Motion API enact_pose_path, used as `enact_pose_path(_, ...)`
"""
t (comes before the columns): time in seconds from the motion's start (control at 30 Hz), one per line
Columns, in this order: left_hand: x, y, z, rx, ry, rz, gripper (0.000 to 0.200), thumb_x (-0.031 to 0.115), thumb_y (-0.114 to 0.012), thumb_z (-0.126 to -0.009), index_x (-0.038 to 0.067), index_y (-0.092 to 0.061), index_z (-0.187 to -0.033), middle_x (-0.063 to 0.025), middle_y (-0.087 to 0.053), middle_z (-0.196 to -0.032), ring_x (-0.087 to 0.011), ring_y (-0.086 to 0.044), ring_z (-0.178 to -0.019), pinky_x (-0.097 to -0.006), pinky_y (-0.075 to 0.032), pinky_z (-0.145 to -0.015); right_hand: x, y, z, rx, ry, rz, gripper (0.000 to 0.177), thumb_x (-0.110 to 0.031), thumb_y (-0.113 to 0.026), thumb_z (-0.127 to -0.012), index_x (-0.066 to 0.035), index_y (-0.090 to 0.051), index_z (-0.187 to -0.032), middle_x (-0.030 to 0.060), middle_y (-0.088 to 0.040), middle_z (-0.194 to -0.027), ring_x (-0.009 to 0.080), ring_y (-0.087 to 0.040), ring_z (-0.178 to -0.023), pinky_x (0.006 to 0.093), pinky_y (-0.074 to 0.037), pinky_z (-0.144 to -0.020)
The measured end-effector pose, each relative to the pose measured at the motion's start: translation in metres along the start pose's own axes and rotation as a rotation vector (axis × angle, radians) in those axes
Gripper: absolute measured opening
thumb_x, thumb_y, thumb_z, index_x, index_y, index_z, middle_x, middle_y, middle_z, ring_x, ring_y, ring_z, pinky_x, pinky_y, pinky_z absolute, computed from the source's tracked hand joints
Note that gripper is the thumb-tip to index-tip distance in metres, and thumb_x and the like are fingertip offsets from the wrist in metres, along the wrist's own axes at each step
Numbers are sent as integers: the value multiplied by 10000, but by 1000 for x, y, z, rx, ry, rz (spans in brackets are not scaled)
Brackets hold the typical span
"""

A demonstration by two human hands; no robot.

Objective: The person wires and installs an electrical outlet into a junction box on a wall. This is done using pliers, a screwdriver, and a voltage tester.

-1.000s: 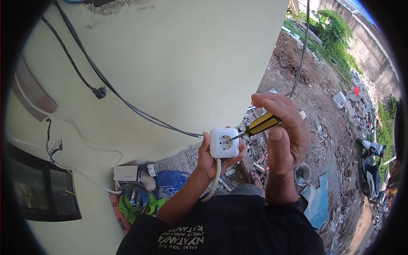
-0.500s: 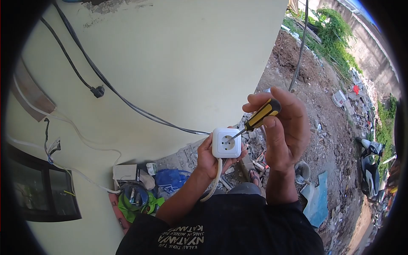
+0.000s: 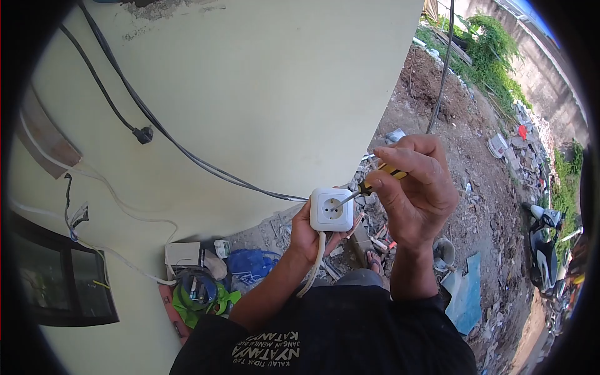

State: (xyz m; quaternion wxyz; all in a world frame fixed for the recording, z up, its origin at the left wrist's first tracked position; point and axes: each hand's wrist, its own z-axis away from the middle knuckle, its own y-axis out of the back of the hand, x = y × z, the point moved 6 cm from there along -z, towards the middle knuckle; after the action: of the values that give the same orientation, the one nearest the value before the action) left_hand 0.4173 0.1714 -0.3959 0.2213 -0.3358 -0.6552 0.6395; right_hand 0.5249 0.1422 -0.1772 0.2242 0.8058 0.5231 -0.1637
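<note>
My left hand (image 3: 304, 237) is closed round a white square power socket (image 3: 317, 215) from behind and its left side. A thick white cable (image 3: 318, 262) hangs from the socket's lower edge past my wrist. In my right hand (image 3: 417, 190) is a yellow and black screwdriver (image 3: 390, 171), its handle held between thumb and fingers. The screwdriver's shaft slants down to the left, with its tip at the middle of the socket's round recess. Dark cables (image 3: 215, 170) run along the wall to the socket's upper left.
A black plug (image 3: 144, 134) hangs against the pale wall (image 3: 262, 81). Lower left are a dark window (image 3: 56, 275), a green bag (image 3: 187, 312) and a blue bag (image 3: 250, 262). Rubble (image 3: 469, 150) covers the ground at right, with a bucket (image 3: 444, 253) and a motorbike (image 3: 542, 250).
My right fingers have closed in round the screwdriver handle, which they now largely cover. The socket stays in my left hand, almost unmoved.
</note>
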Motion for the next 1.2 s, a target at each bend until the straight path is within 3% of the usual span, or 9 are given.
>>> enact_pose_path(0.07, 0, 5, 2, 271, -83, -111, 491, 424, -395, -1012, 98, -541, -1348, -160, -608, -1250, -351, -598, -1121, -548, -487, -944, -1, -4, -3, 31, -96, -113, 277, -36, -631, -846, 30, -680, -1111, 173, -663, -1025, 230, -663, -926, 313, -521, -779)
enact_pose_path(0.23, 1, 15, 3, 66, -6, -14, 513, 420, -408, -1016, 74, -517, -1380, -165, -579, -1325, -385, -562, -1204, -577, -427, -1057, -7, -3, -7, -29, 44, -10, 384, -181, -779, -807, -8, -684, -1137, 144, -622, -982, 215, -628, -868, 330, -504, -741)
enact_pose_path(0.3, -1, 8, 2, 229, -74, -157, 506, 432, -359, -1026, 44, -551, -1287, -179, -642, -1157, -377, -630, -1011, -481, -535, -786, -3, -2, -2, -13, 35, 139, 425, -185, -858, -722, -66, -716, -1105, 98, -595, -910, 192, -604, -797, 296, -485, -676)
enact_pose_path(0.4, 2, 22, 1, 227, -107, -172, 550, 414, -364, -1018, 26, -471, -1393, -202, -604, -1216, -390, -605, -1072, -493, -523, -854, 12, -10, 5, 24, -190, -369, 367, -16, -679, -880, 17, -593, -1235, 193, -662, -1070, 253, -678, -890, 328, -546, -759)
enact_pose_path(0.6, 5, 23, 3, 60, -96, -190, 551, 408, -366, -1013, -9, -471, -1358, -220, -597, -1201, -399, -599, -1044, -456, -525, -781, 7, -1, 6, -122, 12, -28, 304, 12, -601, -886, 28, -614, -1190, 211, -658, -1136, 287, -688, -945, 347, -554, -783)
enact_pose_path(0.8, 11, 19, 3, 184, -170, -270, 576, 442, -325, -996, -13, -523, -1288, -222, -619, -1120, -346, -622, -928, -424, -507, -685, 6, -15, -1, 1, -204, -215, 361, -66, -791, -767, -68, -694, -1116, 104, -632, -920, 201, -635, -782, 299, -513, -677)
enact_pose_path(0.9, 10, 17, 2, 181, -143, -329, 600, 452, -293, -986, -11, -531, -1284, -214, -633, -1089, -336, -631, -904, -413, -506, -688, 4, -10, 1, -63, -9, 11, 287, -21, -664, -848, -36, -677, -1134, 139, -654, -972, 226, -660, -868, 316, -535, -743)
enact_pose_path(0.93, 11, 17, -1, -52, -79, -185, 561, 414, -381, -986, -5, -492, -1342, -224, -607, -1206, -401, -620, -1076, -510, -520, -935, 5, -9, 4, -105, 63, 92, 240, -26, -608, -909, -9, -662, -1142, 166, -660, -1028, 242, -667, -948, 315, -541, -779)
enact_pose_path(1.2, 11, 14, -2, 157, -131, -304, 523, 452, -377, -968, 78, -551, -1289, -117, -643, -1168, -307, -633, -1055, -507, -520, -885, -6, -12, -3, -47, 134, 83, 333, 56, -587, -839, -25, -654, -1155, 186, -685, -1001, 263, -703, -847, 330, -566, -727)
